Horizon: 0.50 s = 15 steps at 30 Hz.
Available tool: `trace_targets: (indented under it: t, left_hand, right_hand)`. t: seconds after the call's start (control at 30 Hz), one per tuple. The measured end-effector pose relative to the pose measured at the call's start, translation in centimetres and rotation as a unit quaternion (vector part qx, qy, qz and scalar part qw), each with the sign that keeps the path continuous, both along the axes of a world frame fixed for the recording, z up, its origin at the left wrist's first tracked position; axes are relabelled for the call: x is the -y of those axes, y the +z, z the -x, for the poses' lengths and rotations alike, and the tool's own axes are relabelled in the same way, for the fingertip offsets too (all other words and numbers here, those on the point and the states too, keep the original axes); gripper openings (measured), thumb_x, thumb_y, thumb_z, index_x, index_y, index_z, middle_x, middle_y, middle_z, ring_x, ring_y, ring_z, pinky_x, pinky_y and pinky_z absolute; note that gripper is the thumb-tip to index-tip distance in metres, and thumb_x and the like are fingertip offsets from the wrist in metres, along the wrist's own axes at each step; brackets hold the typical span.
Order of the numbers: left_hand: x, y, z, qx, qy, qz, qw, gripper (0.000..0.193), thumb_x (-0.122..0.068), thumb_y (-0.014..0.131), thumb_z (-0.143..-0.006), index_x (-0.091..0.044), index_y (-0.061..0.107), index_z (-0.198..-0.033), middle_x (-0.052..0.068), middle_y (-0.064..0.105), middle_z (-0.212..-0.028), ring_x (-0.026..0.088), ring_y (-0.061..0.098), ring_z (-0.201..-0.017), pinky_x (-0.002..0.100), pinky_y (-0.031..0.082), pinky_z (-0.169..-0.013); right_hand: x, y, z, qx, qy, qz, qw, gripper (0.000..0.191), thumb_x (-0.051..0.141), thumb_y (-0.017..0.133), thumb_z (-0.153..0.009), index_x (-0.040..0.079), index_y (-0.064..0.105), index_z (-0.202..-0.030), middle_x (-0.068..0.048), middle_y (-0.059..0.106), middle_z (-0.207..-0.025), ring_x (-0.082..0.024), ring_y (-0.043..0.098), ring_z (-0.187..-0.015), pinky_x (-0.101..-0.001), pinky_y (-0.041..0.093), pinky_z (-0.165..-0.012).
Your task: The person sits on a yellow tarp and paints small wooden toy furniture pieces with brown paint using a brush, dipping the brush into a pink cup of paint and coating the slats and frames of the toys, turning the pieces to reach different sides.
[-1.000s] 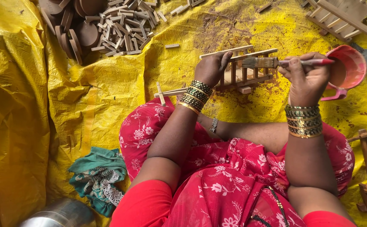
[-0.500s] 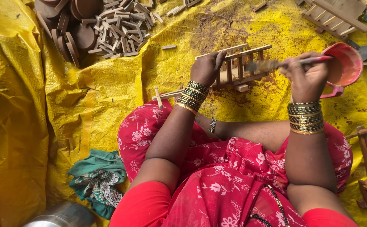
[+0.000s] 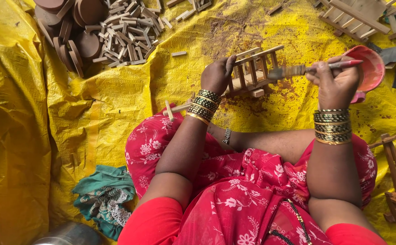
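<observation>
Yellow crinkled tarp (image 3: 116,104) underfoot; my left hand (image 3: 217,75) fingers clamp small slatted wooden frame (image 3: 252,70), right hand (image 3: 336,84) fingers pinch red-handled paintbrush (image 3: 313,69). Risk: loose hold, frame tips, paint smears.

This is a small handcraft workshop set up on the floor, where little wooden pieces are made and painted. A stained yellow tarpaulin (image 3: 116,100) covers the ground as the work surface. At eleven o'clock lies a heap of small cut wooden sticks (image 3: 125,34) beside stacked round wooden discs (image 3: 77,38). Finished slatted wooden frames (image 3: 356,16) lie at one o'clock and more at four o'clock, and a red paint bowl (image 3: 370,68) sits at two o'clock.
</observation>
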<state>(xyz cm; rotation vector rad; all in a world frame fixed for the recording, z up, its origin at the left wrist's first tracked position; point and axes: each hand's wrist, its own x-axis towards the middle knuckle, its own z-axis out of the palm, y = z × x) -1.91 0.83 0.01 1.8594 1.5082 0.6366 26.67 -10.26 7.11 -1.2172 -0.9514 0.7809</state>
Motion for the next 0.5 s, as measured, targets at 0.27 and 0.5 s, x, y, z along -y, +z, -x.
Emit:
trace_targets:
  t: [0.27, 0.5]
  left_hand:
    - [0.4, 0.9, -0.4, 0.015, -0.008, -0.035, 0.999, 0.057, -0.056, 0.037, -0.102, -0.017, 0.078, -0.103, 0.008, 0.066, -0.059, 0.025, 0.065, -0.054, 0.042, 0.051, -0.052]
    - [0.2, -0.2, -0.5, 0.008, 0.023, -0.018, 1.0, 0.061, -0.056, 0.034, -0.105, -0.014, 0.077, -0.098, 0.008, 0.066, -0.062, 0.024, 0.064, -0.056, 0.042, 0.051, -0.055]
  right_hand:
    - [-0.6, -0.7, -0.8, -0.028, -0.046, -0.044, 0.998, 0.021, -0.005, 0.067, -0.114, -0.001, 0.048, -0.123, -0.018, 0.07, -0.113, -0.023, 0.076, -0.1, -0.0349, 0.069, -0.085]
    - [1.2, 1.3, -1.2, 0.019, -0.027, 0.013, 0.999, 0.017, -0.004, 0.065, -0.115, -0.001, 0.05, -0.122, -0.018, 0.071, -0.107, -0.023, 0.077, -0.094, -0.0346, 0.068, -0.084]
